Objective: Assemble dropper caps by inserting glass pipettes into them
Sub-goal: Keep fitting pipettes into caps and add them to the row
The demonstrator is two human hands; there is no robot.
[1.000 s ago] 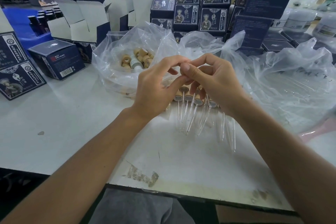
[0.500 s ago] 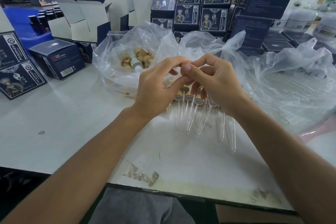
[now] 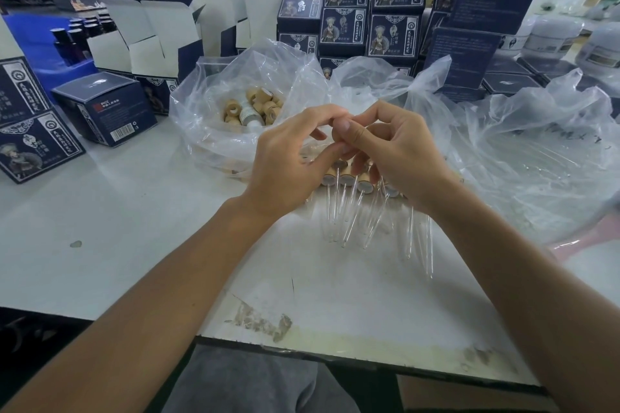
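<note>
Both hands meet above the worktop (image 3: 134,228), fingertips pressed together. Left hand (image 3: 288,161) has thumb and fingers curled in a pinch; right hand (image 3: 396,154) curls its fingers toward it, thumb against the left fingertips. What they pinch is hidden between the fingers; cannot tell which part it is.

Worktop: white, scuffed, with a worn patch (image 3: 261,318) near the front edge. Dark blue printed cartons (image 3: 369,10) stacked along the back, open white-flapped cartons (image 3: 151,33) at back left, one closed blue box (image 3: 104,107) to the left. White jars (image 3: 553,33) at far right.

Assembled droppers (image 3: 349,198) lie in a row directly under the hands: tan wood-look collars side by side, clear glass pipettes pointing toward the near edge, tips fanned slightly. Loose tan caps (image 3: 258,107) sit in an open clear plastic bag (image 3: 208,131) behind the left hand. A second clear bag (image 3: 536,151) lies crumpled to the right, contents unclear.
</note>
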